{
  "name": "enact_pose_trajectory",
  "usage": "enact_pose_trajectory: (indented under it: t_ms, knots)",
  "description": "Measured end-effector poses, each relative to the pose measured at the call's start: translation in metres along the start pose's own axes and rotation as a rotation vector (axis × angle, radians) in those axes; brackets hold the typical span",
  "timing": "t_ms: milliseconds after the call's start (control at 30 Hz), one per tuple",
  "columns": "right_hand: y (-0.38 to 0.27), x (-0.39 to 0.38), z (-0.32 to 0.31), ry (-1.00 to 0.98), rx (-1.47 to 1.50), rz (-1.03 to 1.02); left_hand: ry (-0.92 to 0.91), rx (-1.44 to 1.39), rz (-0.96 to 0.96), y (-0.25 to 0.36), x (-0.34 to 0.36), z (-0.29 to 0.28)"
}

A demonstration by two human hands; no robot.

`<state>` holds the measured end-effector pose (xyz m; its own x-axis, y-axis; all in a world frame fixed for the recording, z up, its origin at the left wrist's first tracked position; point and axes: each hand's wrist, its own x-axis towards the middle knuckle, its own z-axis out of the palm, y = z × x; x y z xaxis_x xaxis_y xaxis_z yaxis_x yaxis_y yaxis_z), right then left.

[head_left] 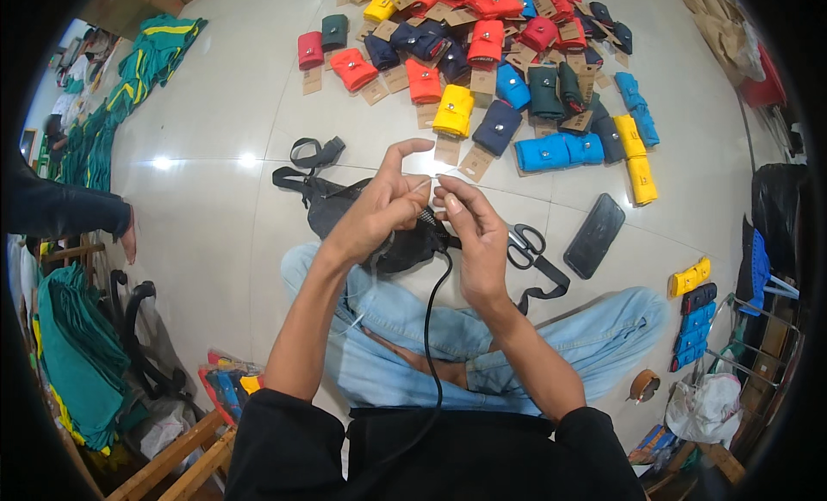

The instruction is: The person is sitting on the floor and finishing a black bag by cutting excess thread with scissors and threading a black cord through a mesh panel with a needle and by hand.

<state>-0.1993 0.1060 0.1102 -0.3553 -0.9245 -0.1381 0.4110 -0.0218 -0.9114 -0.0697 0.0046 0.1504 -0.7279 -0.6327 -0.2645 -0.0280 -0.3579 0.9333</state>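
Observation:
My left hand [383, 210] is closed in a pinch, its index finger raised and bent. Close beside it, my right hand [475, 230] pinches with thumb and index finger. Between the fingertips runs a thin pale strand [435, 177]; its exact kind is too small to tell. Faint clear strands also hang below my left hand. Under both hands lies a black waist bag [332, 210] with a strap and buckle [319, 152]. A black cable [428, 329] runs from near my right hand down over my lap. Scissors [525, 242] with black handles lie to the right of that hand.
Ahead is a heap of rolled, snapped fabric pouches [487, 43] with cardboard tags. A phone [594, 236] lies right of the scissors. Far right stand a small pouch stack [693, 327] and a tape roll [644, 386]. At left are green garments [77, 346] and another person's arm [69, 204].

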Motion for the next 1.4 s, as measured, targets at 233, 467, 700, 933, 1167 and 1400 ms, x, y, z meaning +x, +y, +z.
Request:
enact_pose_trajectory:
  t_ms: [233, 467, 700, 933, 1167, 1400]
  knots:
    - [-0.004, -0.004, 0.003, 0.129, 0.283, 0.032, -0.032, -0.182, -0.027, -0.012, -0.001, 0.029]
    - [-0.034, 0.002, -0.063, 0.144, 0.628, -0.043, 0.119, 0.487, 0.244, -0.018, -0.014, 0.018]
    - [-0.199, -0.039, -0.197, 0.423, 0.068, -0.770, 0.031, 1.242, 0.388, -0.032, -0.026, -0.033]
    - [-0.066, -0.040, -0.058, -0.107, -0.235, 0.440, -0.132, 1.358, 0.132, -0.044, -0.007, -0.026]
    - [0.045, -0.042, -0.024, -0.177, 0.007, 0.567, -0.353, 0.873, -0.211, -0.046, 0.029, -0.049]
    - [0.040, -0.026, -0.036, -0.263, -0.105, 0.616, -0.497, 1.073, -0.393, -0.030, 0.043, -0.038]
